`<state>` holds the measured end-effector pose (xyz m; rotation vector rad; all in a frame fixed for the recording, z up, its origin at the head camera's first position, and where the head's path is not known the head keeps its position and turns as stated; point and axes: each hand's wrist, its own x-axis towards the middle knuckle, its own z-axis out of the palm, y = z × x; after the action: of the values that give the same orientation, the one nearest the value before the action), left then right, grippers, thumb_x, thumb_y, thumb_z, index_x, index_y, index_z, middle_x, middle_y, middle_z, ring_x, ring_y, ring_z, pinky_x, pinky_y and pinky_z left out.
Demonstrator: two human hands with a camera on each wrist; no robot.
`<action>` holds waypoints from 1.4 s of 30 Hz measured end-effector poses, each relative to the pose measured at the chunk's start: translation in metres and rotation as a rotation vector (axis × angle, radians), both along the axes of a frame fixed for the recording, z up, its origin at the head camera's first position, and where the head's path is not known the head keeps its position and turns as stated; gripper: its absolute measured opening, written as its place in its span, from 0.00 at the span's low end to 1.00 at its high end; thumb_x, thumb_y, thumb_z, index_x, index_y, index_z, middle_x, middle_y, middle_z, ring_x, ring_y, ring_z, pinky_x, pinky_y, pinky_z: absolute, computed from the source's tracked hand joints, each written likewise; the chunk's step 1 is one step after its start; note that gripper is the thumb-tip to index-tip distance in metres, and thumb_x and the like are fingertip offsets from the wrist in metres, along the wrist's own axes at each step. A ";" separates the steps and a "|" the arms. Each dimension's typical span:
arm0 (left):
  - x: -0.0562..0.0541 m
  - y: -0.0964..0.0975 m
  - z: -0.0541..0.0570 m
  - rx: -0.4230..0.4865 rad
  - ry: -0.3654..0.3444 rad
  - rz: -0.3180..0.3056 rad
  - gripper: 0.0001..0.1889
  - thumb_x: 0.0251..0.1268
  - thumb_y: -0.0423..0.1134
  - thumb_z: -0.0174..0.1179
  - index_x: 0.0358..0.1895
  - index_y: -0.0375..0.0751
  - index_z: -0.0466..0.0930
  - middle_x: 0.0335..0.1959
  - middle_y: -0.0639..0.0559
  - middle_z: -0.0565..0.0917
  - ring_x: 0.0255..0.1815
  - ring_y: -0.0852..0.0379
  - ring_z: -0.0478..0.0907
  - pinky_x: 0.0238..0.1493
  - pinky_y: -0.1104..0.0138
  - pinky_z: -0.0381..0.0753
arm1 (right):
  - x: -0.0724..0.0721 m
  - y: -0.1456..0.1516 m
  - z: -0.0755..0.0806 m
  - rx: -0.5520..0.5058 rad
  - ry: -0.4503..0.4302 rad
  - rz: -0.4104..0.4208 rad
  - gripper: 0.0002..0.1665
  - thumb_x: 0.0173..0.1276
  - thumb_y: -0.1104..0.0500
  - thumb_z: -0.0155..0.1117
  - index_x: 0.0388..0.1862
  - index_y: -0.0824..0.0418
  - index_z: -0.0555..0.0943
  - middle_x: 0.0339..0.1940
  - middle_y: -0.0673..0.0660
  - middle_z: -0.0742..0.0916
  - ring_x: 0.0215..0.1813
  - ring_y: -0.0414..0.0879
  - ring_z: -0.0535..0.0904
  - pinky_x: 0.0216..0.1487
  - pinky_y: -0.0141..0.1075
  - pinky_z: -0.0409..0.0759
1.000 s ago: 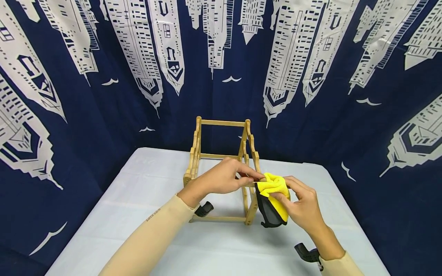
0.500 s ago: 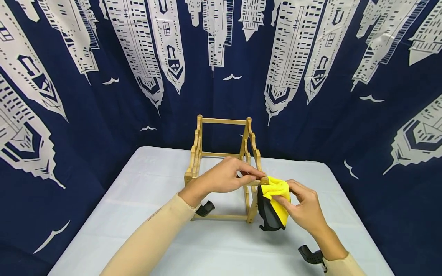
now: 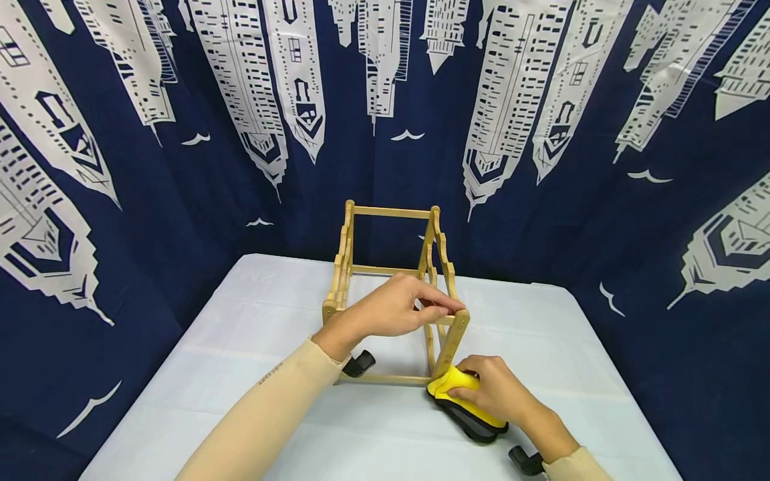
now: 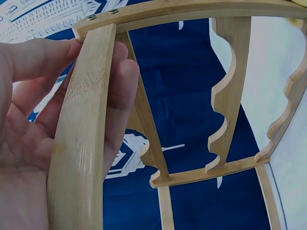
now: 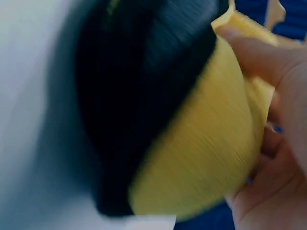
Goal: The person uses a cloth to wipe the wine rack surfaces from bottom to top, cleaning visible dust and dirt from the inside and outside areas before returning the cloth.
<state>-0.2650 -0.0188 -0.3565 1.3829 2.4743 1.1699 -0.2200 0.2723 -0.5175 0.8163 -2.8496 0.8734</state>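
A light wooden rack (image 3: pixel 394 214) with scalloped side rails stands on the table. My left hand (image 3: pixel 394 308) grips its near top crossbar (image 4: pixel 79 134) close to the right corner; in the left wrist view the thumb lies on one side of the bar and the fingers on the other. My right hand (image 3: pixel 496 387) pinches a folded cloth (image 3: pixel 448 382), yellow with a dark grey side and black edging. The cloth is at the foot of the rack's front right leg (image 3: pixel 452 344), its lower end hanging close over the table. Blurred, it fills much of the right wrist view.
White cloth covers the table (image 3: pixel 271 321). Behind and at both sides hangs a navy curtain (image 3: pixel 385 167) printed with white buildings and birds. Black wrist-camera mounts (image 3: pixel 361 364) sit at both wrists.
My right hand has moved the cloth down the front right leg, from the rack's top corner to its foot. The left hand keeps its hold on the crossbar.
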 end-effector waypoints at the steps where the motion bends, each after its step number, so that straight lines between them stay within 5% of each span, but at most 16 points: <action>1: 0.000 0.000 0.000 0.002 -0.003 0.001 0.15 0.91 0.38 0.65 0.70 0.49 0.94 0.66 0.57 0.96 0.43 0.69 0.84 0.39 0.75 0.80 | -0.001 -0.003 -0.002 0.021 -0.010 -0.005 0.14 0.70 0.50 0.92 0.46 0.54 0.95 0.40 0.44 0.95 0.37 0.28 0.81 0.39 0.29 0.86; 5: -0.002 -0.001 0.001 0.006 -0.010 0.004 0.15 0.92 0.39 0.65 0.69 0.50 0.95 0.66 0.57 0.96 0.46 0.70 0.86 0.42 0.74 0.83 | -0.002 -0.012 -0.006 0.053 0.005 -0.040 0.15 0.67 0.53 0.94 0.45 0.57 0.96 0.38 0.46 0.96 0.35 0.28 0.81 0.37 0.28 0.85; 11: -0.002 -0.003 -0.001 -0.003 -0.028 0.004 0.15 0.92 0.39 0.65 0.69 0.52 0.95 0.67 0.58 0.96 0.44 0.69 0.84 0.40 0.74 0.79 | 0.005 -0.013 -0.012 -0.045 0.013 -0.106 0.13 0.67 0.54 0.93 0.47 0.54 0.98 0.44 0.48 0.98 0.40 0.30 0.86 0.40 0.29 0.88; 17: -0.002 -0.001 -0.003 0.012 -0.002 -0.005 0.15 0.91 0.37 0.65 0.68 0.50 0.95 0.67 0.56 0.96 0.33 0.68 0.77 0.32 0.72 0.69 | 0.011 -0.014 -0.011 -0.190 0.207 -0.153 0.15 0.61 0.59 0.96 0.45 0.54 0.98 0.40 0.44 0.98 0.41 0.31 0.89 0.41 0.31 0.91; 21: -0.002 -0.002 -0.002 0.016 0.010 -0.002 0.15 0.91 0.37 0.64 0.68 0.49 0.95 0.67 0.56 0.96 0.27 0.68 0.71 0.30 0.72 0.67 | 0.013 -0.016 -0.003 -0.287 0.342 -0.165 0.17 0.58 0.63 0.97 0.44 0.55 0.98 0.40 0.45 0.98 0.40 0.32 0.90 0.42 0.24 0.89; 28: -0.001 0.001 -0.003 0.005 0.060 -0.011 0.15 0.90 0.36 0.67 0.69 0.46 0.94 0.67 0.54 0.96 0.29 0.61 0.76 0.30 0.75 0.69 | 0.021 -0.021 0.005 -0.434 0.478 -0.215 0.21 0.54 0.70 0.96 0.46 0.60 0.98 0.41 0.52 0.99 0.43 0.32 0.92 0.48 0.16 0.86; 35: -0.001 -0.001 -0.001 0.004 0.073 -0.004 0.16 0.88 0.35 0.68 0.70 0.47 0.93 0.68 0.54 0.95 0.32 0.64 0.79 0.33 0.77 0.73 | 0.018 -0.030 0.037 -0.633 0.526 -0.213 0.24 0.55 0.79 0.91 0.51 0.68 0.97 0.42 0.66 0.97 0.49 0.24 0.91 0.49 0.19 0.91; 42: -0.001 -0.002 -0.001 0.000 0.025 -0.012 0.18 0.90 0.33 0.64 0.72 0.48 0.93 0.70 0.55 0.94 0.30 0.67 0.73 0.32 0.74 0.69 | 0.019 -0.034 0.052 -0.695 0.552 -0.223 0.25 0.52 0.82 0.90 0.49 0.69 0.97 0.41 0.59 0.97 0.47 0.27 0.92 0.48 0.19 0.91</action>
<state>-0.2658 -0.0206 -0.3580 1.4195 2.4791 1.1570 -0.2014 0.2384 -0.4658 0.5197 -1.9181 1.2458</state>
